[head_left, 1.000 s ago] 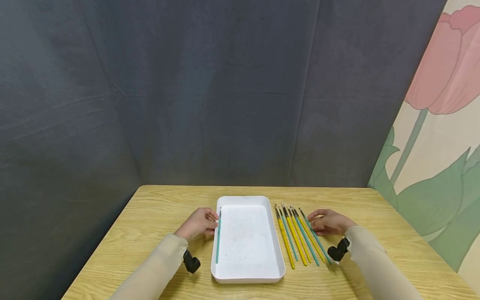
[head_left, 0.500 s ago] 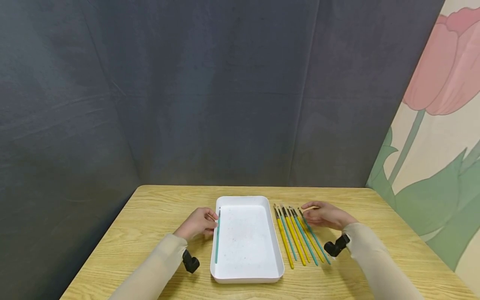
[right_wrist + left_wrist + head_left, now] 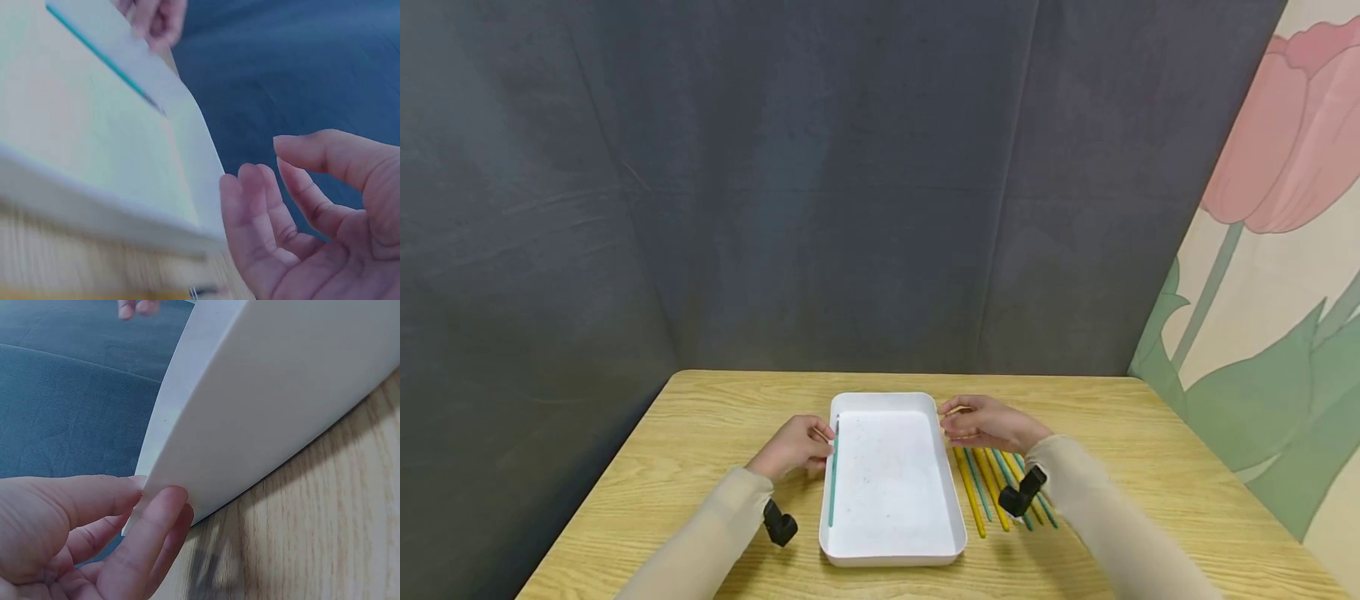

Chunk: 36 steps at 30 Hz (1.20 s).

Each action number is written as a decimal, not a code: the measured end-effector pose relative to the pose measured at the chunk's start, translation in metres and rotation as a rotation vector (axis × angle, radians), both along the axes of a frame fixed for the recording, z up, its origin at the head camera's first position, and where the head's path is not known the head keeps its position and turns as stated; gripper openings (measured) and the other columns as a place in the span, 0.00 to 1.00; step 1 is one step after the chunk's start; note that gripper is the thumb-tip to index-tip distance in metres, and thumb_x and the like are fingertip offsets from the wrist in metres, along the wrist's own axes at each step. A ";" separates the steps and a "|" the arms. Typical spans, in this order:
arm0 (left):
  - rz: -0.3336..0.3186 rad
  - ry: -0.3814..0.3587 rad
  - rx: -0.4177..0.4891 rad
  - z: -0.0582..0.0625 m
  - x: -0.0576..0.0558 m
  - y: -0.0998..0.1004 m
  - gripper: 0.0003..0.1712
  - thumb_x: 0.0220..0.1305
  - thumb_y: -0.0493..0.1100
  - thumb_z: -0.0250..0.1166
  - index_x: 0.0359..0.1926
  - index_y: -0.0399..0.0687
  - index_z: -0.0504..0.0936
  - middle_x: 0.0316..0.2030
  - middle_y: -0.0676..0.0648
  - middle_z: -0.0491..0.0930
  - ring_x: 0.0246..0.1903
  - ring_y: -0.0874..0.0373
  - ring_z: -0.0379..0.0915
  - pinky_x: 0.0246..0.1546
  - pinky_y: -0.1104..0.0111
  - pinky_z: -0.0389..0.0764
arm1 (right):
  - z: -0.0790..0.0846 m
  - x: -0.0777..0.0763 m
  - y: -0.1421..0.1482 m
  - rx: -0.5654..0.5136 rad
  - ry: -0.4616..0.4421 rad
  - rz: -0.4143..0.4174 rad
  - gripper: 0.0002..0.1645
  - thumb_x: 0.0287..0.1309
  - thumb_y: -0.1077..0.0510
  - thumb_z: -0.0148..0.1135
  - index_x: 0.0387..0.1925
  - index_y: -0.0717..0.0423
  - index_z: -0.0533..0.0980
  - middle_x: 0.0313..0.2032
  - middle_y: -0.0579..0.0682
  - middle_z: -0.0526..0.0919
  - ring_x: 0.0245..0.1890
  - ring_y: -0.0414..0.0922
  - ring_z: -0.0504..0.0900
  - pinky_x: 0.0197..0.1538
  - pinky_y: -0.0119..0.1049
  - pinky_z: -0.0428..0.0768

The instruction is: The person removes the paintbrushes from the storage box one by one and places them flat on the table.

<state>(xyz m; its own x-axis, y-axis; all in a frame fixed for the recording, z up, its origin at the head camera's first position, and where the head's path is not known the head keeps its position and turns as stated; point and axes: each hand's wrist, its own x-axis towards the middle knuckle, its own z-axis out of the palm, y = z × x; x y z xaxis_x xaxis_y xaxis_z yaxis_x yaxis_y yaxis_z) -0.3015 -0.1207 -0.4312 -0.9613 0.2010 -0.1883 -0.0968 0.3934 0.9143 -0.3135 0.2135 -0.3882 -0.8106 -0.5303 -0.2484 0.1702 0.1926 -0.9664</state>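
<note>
My left hand (image 3: 792,448) pinches the left rim of a shallow white tray (image 3: 891,492); in the left wrist view the thumb lies at the rim and the fingers press the outer wall. Along the tray's left inner side lies a thin teal paintbrush (image 3: 832,487), bristles toward the far end. My right hand (image 3: 992,425) hovers at the tray's far right corner with fingers loosely bent, holding nothing in the right wrist view. Beneath it, a row of yellow and teal paintbrushes (image 3: 968,492) lies beside the tray, their bristle ends hidden by the hand.
The wooden table (image 3: 722,417) has its far edge against a dark curtain (image 3: 850,208). A wall hanging with a pink tulip (image 3: 1262,142) borders the right side. Black wrist cameras hang below both forearms.
My right hand has moved left from the right end of the brush row, over the bristle ends, to the tray's right rim. My left hand has stayed on the tray.
</note>
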 end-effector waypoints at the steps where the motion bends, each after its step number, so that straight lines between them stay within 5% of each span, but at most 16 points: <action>1: 0.000 0.000 -0.001 0.000 0.000 0.000 0.10 0.59 0.27 0.64 0.42 0.30 0.77 0.30 0.43 0.74 0.25 0.56 0.74 0.25 0.67 0.82 | 0.000 -0.001 -0.009 0.000 -0.010 0.001 0.23 0.67 0.64 0.54 0.59 0.72 0.62 0.39 0.49 0.78 0.39 0.42 0.80 0.55 0.43 0.80; 16: -0.004 0.004 0.026 -0.005 -0.007 -0.004 0.10 0.57 0.26 0.64 0.42 0.28 0.76 0.28 0.44 0.73 0.23 0.57 0.74 0.24 0.69 0.82 | -0.015 -0.010 -0.130 0.090 -0.077 -0.012 0.19 0.61 0.67 0.57 0.54 0.67 0.71 0.38 0.53 0.80 0.35 0.42 0.79 0.53 0.44 0.82; 28: -0.043 0.018 0.048 -0.005 -0.010 -0.008 0.10 0.58 0.26 0.63 0.42 0.28 0.76 0.27 0.44 0.75 0.24 0.57 0.75 0.27 0.67 0.84 | -0.039 -0.007 -0.170 0.168 -0.083 -0.089 0.18 0.55 0.72 0.56 0.50 0.68 0.72 0.27 0.50 0.77 0.28 0.41 0.76 0.45 0.42 0.84; 36: -0.035 0.004 0.050 -0.008 -0.014 -0.008 0.09 0.56 0.25 0.62 0.40 0.30 0.76 0.27 0.44 0.75 0.24 0.58 0.75 0.27 0.67 0.83 | -0.048 -0.013 -0.184 0.252 -0.082 -0.125 0.09 0.55 0.70 0.60 0.38 0.60 0.74 0.21 0.48 0.75 0.20 0.38 0.73 0.33 0.35 0.83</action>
